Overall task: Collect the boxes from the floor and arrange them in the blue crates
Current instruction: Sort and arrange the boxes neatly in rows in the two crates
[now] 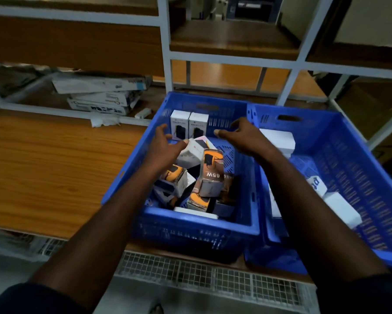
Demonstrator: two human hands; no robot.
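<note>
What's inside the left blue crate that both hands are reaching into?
Small boxes: two white boxes standing side by side at the crate's back wall, and a jumbled pile in front, one orange box marked 65W. The pile and left hand cover whatever lies lower.

Right blue crate (360, 177) partly beyond the picture's edge, its white boxes (342, 208) partly behind a forearm (299, 200).

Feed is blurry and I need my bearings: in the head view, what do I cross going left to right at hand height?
stack of flat boxes on the shelf → left hand → right hand → white box → outer wall of the right blue crate. The jumbled boxes between the hands are left out.
</note>
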